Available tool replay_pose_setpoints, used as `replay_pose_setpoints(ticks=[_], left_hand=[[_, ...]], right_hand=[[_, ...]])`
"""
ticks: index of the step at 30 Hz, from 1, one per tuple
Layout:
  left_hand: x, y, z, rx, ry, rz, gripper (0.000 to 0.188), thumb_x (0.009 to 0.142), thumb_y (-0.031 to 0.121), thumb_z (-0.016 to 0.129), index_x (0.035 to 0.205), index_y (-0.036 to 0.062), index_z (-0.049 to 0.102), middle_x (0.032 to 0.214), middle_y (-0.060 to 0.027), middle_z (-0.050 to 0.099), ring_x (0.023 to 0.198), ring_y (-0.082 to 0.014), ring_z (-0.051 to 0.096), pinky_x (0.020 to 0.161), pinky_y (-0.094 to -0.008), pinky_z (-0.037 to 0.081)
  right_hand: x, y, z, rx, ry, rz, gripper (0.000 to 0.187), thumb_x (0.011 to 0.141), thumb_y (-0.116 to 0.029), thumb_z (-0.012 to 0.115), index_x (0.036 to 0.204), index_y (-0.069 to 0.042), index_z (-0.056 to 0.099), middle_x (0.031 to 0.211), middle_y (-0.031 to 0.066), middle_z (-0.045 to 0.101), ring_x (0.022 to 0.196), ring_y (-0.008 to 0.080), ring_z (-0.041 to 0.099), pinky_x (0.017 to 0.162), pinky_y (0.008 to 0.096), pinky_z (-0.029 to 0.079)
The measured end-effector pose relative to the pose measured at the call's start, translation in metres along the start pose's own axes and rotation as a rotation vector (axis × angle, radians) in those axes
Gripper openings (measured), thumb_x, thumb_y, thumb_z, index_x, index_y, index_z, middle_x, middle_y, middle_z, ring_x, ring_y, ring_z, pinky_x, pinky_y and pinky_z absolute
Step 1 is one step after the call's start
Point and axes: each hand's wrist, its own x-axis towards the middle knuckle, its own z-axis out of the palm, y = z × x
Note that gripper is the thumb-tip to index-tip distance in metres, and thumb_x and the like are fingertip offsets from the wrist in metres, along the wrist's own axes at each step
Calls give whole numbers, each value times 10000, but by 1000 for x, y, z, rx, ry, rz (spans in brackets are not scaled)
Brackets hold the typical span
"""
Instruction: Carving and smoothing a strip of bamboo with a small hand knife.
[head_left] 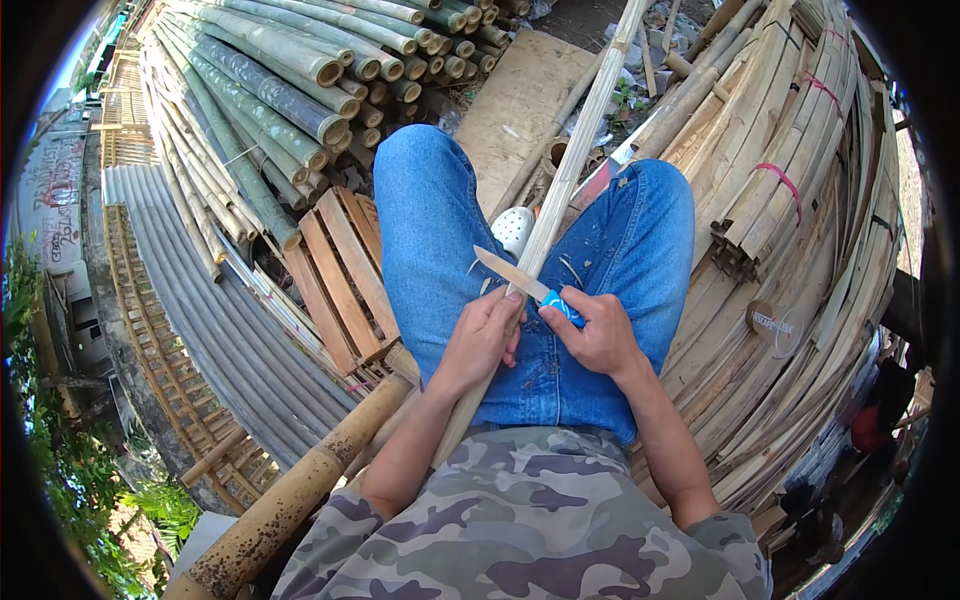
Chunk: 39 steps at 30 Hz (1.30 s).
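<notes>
Head view: the left grip (478,338) is closed around the pale strip (572,165), likely steadying it. The right grip (600,335) clamps the knife (520,277), probably to control its angle.

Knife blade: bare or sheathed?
Bare: the blade sticks out uncovered from the blue handle in the right hand, seen across the pale strip.

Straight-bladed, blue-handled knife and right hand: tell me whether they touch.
Touching: the head view shows the right hand closed around the knife's blue handle.
</notes>
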Motion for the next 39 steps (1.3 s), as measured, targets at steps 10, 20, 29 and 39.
replay_pose_setpoints(ticks=[10, 20, 29, 39], left_hand=[[-2, 1, 1, 163, 71, 65, 403, 1048, 364, 392, 883, 35, 556, 512, -11, 467, 410, -96, 474, 421, -238, 415], [1, 0, 6, 156, 94, 96, 410, 1053, 377, 386, 882, 38, 541, 510, -10, 467, 405, -84, 460, 409, -225, 395], [-4, -3, 4, 149, 113, 80, 382, 1055, 334, 393, 894, 26, 549, 524, -16, 476, 416, -86, 480, 407, -231, 405], [-4, -3, 5, 151, 101, 70, 370, 1056, 342, 398, 918, 32, 547, 517, -4, 463, 415, -80, 466, 427, -226, 406]], right_hand=[[29, 12, -21, -94, -51, 9, 416, 904, -408, 650, 710, -46, 580, 567, 187, 548, 553, 402, 566, 499, 458, 416], [82, 31, -62, -194, 223, 68, 369, 933, -406, 608, 857, -55, 693, 585, 156, 603, 571, 346, 636, 512, 407, 455], [4, -4, -12, -83, -161, -91, 384, 913, -420, 628, 742, -78, 593, 517, 163, 530, 510, 371, 583, 470, 444, 424], [133, 38, -117, 13, 530, 131, 574, 971, -503, 519, 778, 32, 595, 545, 108, 469, 542, 191, 458, 531, 363, 381]])
